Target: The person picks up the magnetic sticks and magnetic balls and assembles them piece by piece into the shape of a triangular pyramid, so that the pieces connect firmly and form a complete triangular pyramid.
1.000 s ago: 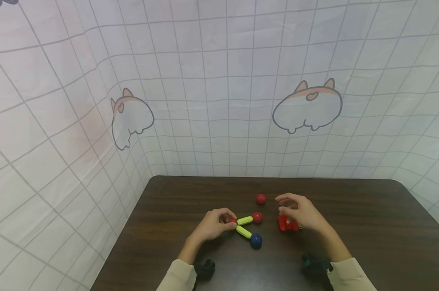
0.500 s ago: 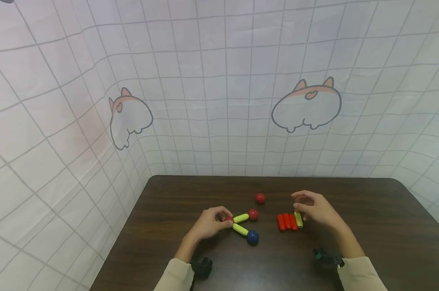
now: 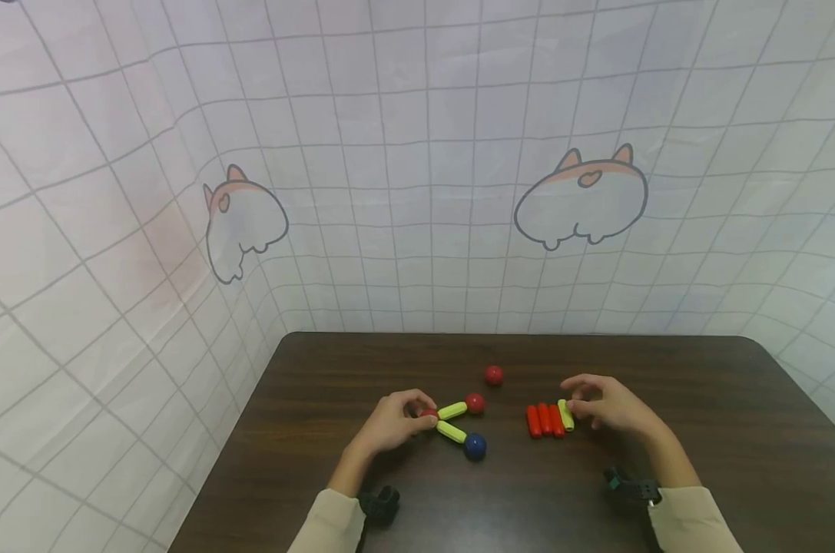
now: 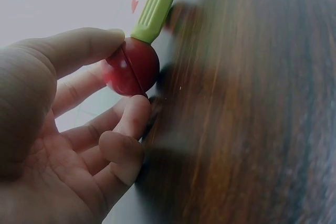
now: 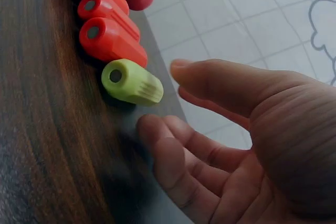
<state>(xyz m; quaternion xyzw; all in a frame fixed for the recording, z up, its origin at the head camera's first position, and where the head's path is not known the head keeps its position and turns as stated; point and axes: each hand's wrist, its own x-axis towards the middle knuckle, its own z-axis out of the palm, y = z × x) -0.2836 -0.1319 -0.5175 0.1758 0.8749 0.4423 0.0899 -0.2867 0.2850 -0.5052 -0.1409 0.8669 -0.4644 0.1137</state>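
Observation:
Between thumb and fingertips my left hand (image 3: 388, 421) pinches a red ball (image 4: 132, 67). Two yellow-green building rods fan out from that ball in a V: the upper rod (image 3: 452, 411) ends at another red ball (image 3: 475, 403), the lower rod (image 3: 452, 432) at a blue ball (image 3: 475, 446). My right hand (image 3: 614, 404) hovers beside a loose yellow-green rod (image 5: 135, 83), thumb and fingers loosely bent on either side of its far end. In the right wrist view a gap shows between the fingertips and this rod. A grey disc sits in its near end.
Several red rods (image 3: 545, 420) lie side by side, just left of the loose yellow-green rod. Farther back on the dark wooden table (image 3: 362, 361) rests a single red ball (image 3: 494, 375). A white gridded cloth (image 3: 403, 230) hangs behind the table.
My right hand has moved right, from over the red rods to beside the loose yellow-green rod, uncovering both. The left hand keeps its pinch on the red ball, with the V shifted slightly left.

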